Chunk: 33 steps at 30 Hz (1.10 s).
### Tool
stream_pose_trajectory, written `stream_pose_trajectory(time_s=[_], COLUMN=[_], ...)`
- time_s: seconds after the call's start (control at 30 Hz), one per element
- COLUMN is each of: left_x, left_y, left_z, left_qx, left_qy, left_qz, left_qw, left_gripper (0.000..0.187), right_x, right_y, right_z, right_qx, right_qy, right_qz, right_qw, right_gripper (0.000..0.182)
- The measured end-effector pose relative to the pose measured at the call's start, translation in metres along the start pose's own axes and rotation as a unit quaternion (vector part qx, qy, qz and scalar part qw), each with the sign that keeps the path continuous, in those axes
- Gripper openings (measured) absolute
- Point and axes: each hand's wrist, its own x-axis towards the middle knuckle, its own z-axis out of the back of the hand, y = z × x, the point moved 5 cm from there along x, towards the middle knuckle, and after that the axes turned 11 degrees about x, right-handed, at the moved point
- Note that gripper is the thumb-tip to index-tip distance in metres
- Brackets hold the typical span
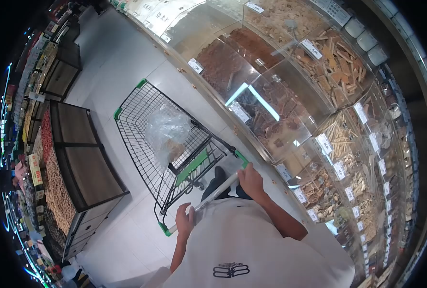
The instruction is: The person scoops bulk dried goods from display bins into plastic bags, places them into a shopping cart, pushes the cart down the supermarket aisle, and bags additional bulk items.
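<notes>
A wire shopping cart (141,139) with green corner pieces stands in front of me. Its pale handle bar (223,187) runs across just ahead of my body. My right hand (250,181) is closed round the bar near its green right end. Nearer the left end, my left hand (183,221) is at the same bar, its fingers bent over it and partly hidden from view. Inside the cart lies a crumpled clear plastic bag (168,127) with something brownish at its lower part, which I cannot make out.
Clear bins of dried goods (338,67) with price tags line my right side, close to the cart. To the left stands a dark wooden display (81,153) heaped with nuts (57,192). A pale tiled floor (98,62) runs between them.
</notes>
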Motion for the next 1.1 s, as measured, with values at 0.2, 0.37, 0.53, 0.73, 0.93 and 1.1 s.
stream_pose_trajectory(time_s=[0.2, 0.37, 0.53, 0.73, 0.93, 1.1], left_x=[0.046, 0.110, 0.181, 0.266, 0.356, 0.430], left_y=[0.015, 0.027, 0.037, 0.066, 0.082, -0.008], left_z=[-0.018, 0.014, 0.063, 0.099, 0.111, 0.135], left_qx=[0.183, 0.111, 0.073, 0.093, 0.049, 0.013], left_qy=[-0.116, -0.109, -0.054, -0.080, 0.003, -0.001], left_qz=[0.026, 0.019, 0.006, -0.008, -0.062, -0.067], left_qw=[0.976, 0.988, 0.996, 0.992, 0.997, 0.998], left_gripper=[0.033, 0.038, 0.041, 0.041, 0.038, 0.041], right_x=[0.068, 0.126, 0.190, 0.250, 0.315, 0.400], right_y=[0.038, 0.089, 0.124, 0.166, 0.129, 0.140], right_z=[-0.004, -0.023, -0.056, -0.084, -0.013, 0.136], right_qx=[-0.092, -0.111, -0.096, -0.032, -0.009, -0.173], right_qy=[0.029, 0.082, 0.058, 0.101, 0.144, -0.117], right_qz=[0.053, 0.011, 0.007, 0.003, 0.029, 0.023], right_qw=[0.994, 0.990, 0.994, 0.994, 0.989, 0.978], right_gripper=[0.039, 0.038, 0.040, 0.032, 0.025, 0.020])
